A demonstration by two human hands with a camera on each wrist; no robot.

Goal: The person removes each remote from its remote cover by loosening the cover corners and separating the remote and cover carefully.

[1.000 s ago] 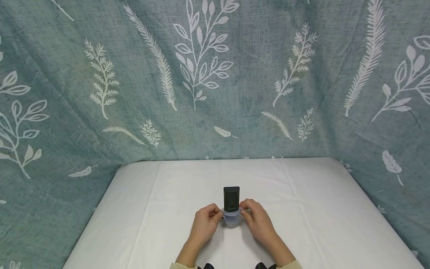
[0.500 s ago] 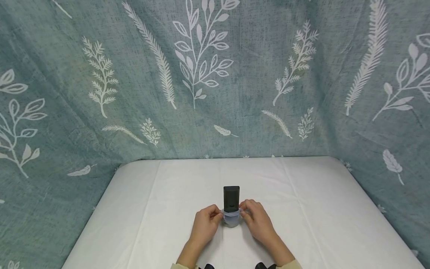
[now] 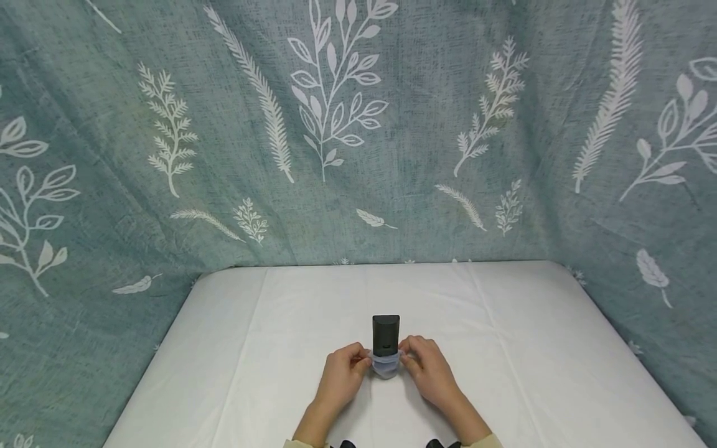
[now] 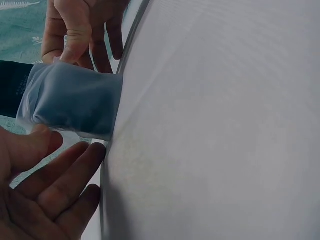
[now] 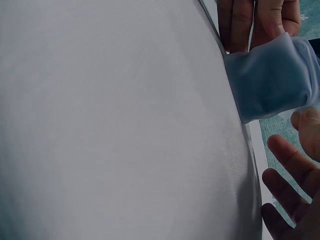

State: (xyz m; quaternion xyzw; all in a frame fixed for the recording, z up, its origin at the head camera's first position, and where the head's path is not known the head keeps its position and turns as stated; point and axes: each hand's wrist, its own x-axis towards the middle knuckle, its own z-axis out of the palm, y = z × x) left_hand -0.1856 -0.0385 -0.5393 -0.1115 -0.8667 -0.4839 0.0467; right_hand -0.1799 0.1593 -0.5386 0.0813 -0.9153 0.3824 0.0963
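Head view: black block (image 3: pixel 386 335), one, rectangular, upright, its upper part bare and its lower part inside a pale translucent pouch (image 3: pixel 385 367). Pouch stands between the two hands, near the middle of the white-covered worktop (image 3: pixel 302 305); its base meets the cloth. Block's lower end shows only as a darker shape through the film; in the left wrist view its top is cut off by the frame edge, and faint lettering on it is too small to read. Right wrist view catches only a corner of the block.

Left hand (image 3: pixel 342 372): pinches the pouch's upper edge at its left side, thumb towards the camera, forefinger partly hidden behind the film; remaining fingers extend below, close to the cloth. Right hand (image 3: pixel 430 368): pinches the opposite edge, thumb tip on the film, other fingers spread apart; its forefinger is hard to make out. Both forearms slant inward from the lower frame edge, where pale sleeves (image 3: pixel 486 441) and dark objects (image 3: pixel 347 444), unidentifiable, are cut off.

Backdrop: blue-green curtain (image 3: pixel 414 143), white leaf pattern.
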